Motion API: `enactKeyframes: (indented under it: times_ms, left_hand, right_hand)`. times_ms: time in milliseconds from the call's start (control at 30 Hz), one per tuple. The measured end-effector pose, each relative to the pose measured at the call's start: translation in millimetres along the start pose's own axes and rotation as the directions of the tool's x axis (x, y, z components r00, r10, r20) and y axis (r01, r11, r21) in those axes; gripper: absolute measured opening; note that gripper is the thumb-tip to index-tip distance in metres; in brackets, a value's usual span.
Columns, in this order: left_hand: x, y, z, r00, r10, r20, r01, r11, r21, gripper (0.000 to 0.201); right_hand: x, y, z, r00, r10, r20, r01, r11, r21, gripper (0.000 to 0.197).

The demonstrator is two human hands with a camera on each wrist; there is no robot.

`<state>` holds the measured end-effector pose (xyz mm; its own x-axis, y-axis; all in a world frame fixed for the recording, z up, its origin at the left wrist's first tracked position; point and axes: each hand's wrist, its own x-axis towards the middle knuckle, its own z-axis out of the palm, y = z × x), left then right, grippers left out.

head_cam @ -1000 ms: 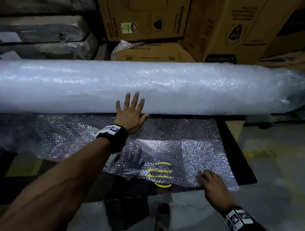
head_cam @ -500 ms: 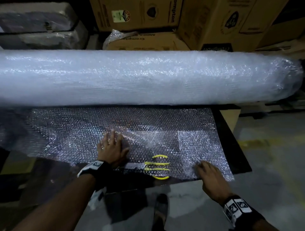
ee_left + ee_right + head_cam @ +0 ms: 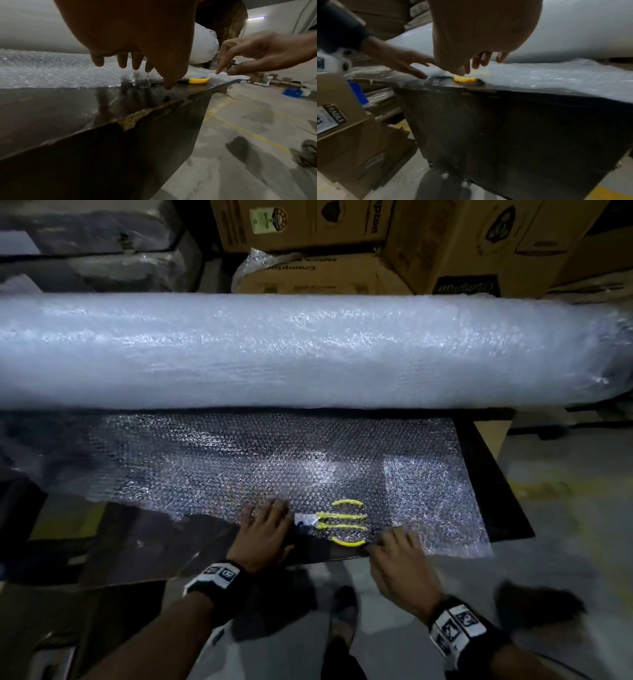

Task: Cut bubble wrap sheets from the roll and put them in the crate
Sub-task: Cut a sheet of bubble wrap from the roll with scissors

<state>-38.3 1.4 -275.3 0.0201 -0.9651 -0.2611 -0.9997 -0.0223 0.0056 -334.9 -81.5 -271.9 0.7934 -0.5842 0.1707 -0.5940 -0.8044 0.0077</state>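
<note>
A thick white bubble wrap roll (image 3: 308, 350) lies across the back of the dark table (image 3: 137, 549). Its unrolled sheet (image 3: 274, 467) covers the tabletop towards me. Yellow-handled scissors (image 3: 342, 523) lie at the sheet's near edge, and bubbles seem to cover them. My left hand (image 3: 270, 515) rests just left of the scissors with straight fingers on the sheet and holds nothing. My right hand (image 3: 394, 539) is just right of the yellow handles (image 3: 197, 80). Its index finger points down onto the sheet, and its thumb is apart from it.
Stacked cardboard boxes (image 3: 342, 237) stand behind the roll. More boxes, one marked fragile (image 3: 342, 121), sit to the left of the table. A blue crate (image 3: 293, 92) stands far off on the concrete floor, which has yellow lines. My foot (image 3: 342, 611) is below the table edge.
My left hand came back from the roll to the sheet's near edge beside the scissors. My right hand slid left along that edge, up to the yellow handles.
</note>
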Motion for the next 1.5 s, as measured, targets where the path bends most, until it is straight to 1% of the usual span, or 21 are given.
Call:
enactKeyframes:
  times_ms: [67,133,267,367,467,533,667,767,833,900,1000,1067,1167,1267,1500]
  left_hand:
    - [-0.3,3.1,3.9,0.998,-0.02,0.066,0.02,1.0,-0.009,0.088]
    - [0.3,3.8,3.8,0.996,-0.022,0.087,0.022,1.0,-0.005,0.091]
    - [0.8,8.5,1.6,0.995,-0.032,0.095,0.036,0.999,-0.041,0.08]
    - [1.0,12.2,-3.2,0.993,-0.036,0.108,0.041,0.998,-0.037,0.078]
    - [1.6,14.5,-4.6,0.993,-0.035,0.112,0.041,0.998,-0.054,0.076]
    - [1.0,15.9,-3.6,0.994,-0.034,0.108,0.041,0.997,-0.062,0.075]
    - [0.4,16.9,-1.3,0.996,-0.038,0.079,0.042,0.998,-0.055,0.07]
    - [3.6,15.0,5.2,0.999,-0.012,0.032,0.014,0.999,-0.048,0.055]
    - [6.1,13.4,5.1,1.0,0.015,-0.023,-0.016,0.999,-0.033,0.047]
    - [8.7,12.7,4.0,0.998,0.032,-0.049,-0.032,0.999,0.001,0.044]
    - [13.3,14.7,3.5,0.983,0.076,-0.166,-0.073,0.997,0.023,0.04]
    - [15.6,15.2,4.9,0.973,0.091,-0.212,-0.085,0.996,0.038,0.038]
    - [16.1,15.7,4.7,0.971,0.084,-0.223,-0.079,0.996,0.03,0.036]
    - [16.3,15.2,4.3,0.973,0.092,-0.21,-0.087,0.996,0.032,0.037]
    - [18.6,15.4,1.6,0.989,0.068,-0.134,-0.07,0.997,-0.011,0.037]
  right_hand:
    - [4.1,-13.3,7.6,1.0,-0.002,0.026,0.002,1.0,-0.004,0.025]
    - [8.6,-20.7,9.9,0.999,0.021,0.033,-0.02,0.999,-0.025,0.025]
    - [14.9,-27.9,6.3,0.996,0.074,0.057,-0.073,0.997,-0.024,0.024]
    - [18.5,-30.1,5.3,0.989,0.119,0.089,-0.117,0.993,-0.023,0.026]
    - [21.0,-31.0,5.9,0.978,0.157,0.136,-0.154,0.988,-0.033,0.036]
    - [22.7,-30.3,6.6,0.975,0.157,0.157,-0.154,0.988,-0.034,0.043]
    - [26.2,-33.9,5.4,0.982,0.136,0.13,-0.134,0.991,-0.029,0.041]
    - [22.7,-39.0,5.9,0.991,0.103,0.085,-0.1,0.994,-0.039,0.027]
    - [17.0,-40.4,9.1,0.993,0.087,0.08,-0.084,0.996,-0.031,0.023]
    - [12.3,-40.5,12.6,0.993,0.082,0.088,-0.08,0.996,-0.025,0.027]
    - [11.5,-40.2,12.5,0.991,0.084,0.099,-0.084,0.996,-0.012,0.041]
    - [13.6,-39.9,11.3,0.992,0.087,0.09,-0.087,0.996,-0.004,0.049]
    - [17.1,-38.9,11.1,0.992,0.095,0.086,-0.094,0.996,-0.012,0.055]
    - [19.2,-38.4,11.5,0.989,0.106,0.099,-0.104,0.994,-0.03,0.056]
    - [25.0,-40.0,10.1,0.986,0.108,0.129,-0.105,0.994,-0.027,0.043]
